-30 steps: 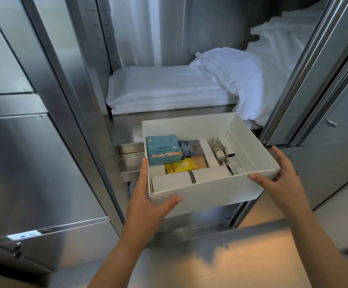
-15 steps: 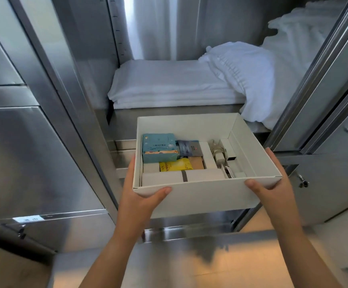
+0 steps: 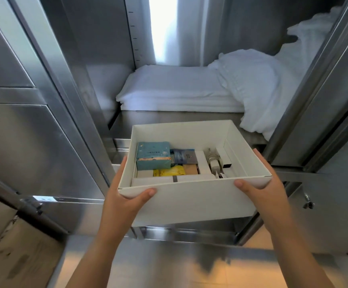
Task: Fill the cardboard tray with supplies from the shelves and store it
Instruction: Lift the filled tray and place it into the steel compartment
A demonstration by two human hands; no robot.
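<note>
The filled cardboard tray (image 3: 189,202) has come closer to the steel cabinet (image 3: 73,96), just below the linen shelf (image 3: 169,116). It probably slides in next, though it hides where. The left hand (image 3: 123,196) and right hand (image 3: 261,190) each grip a near corner.

One tray (image 3: 189,201), two hands (image 3: 125,202) (image 3: 260,191), one teal box (image 3: 153,155)

Stainless steel cabinet (image 3: 44,142) w/ folded white linens (image 3: 179,90) on its shelf (image 3: 179,117), glossy tan floor (image 3: 210,275) below
</note>
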